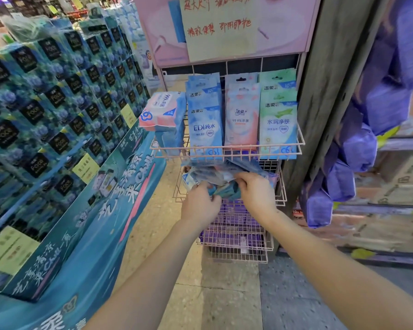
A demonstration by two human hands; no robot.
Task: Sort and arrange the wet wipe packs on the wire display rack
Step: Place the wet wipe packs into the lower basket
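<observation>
Hands, our left hand [199, 203] and right hand [255, 189], pinch loose blue packs [221, 181] in the middle basket [280, 186]; next we likely stand them upright.

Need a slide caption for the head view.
Both hands, left hand and right hand, grip blue wet wipe packs in the wire display rack's second basket.

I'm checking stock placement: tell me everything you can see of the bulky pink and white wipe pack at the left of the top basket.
The bulky pink and white wipe pack is a soft plastic pouch, puffed and slightly crinkled, printed with blue numerals and a small blue label. It lies flat, tilted slightly, on top of upright blue packs at the left end of the top wire basket, higher than the basket's front rail. Its right edge sits beside the standing blue packs. Neither hand touches it.
</observation>
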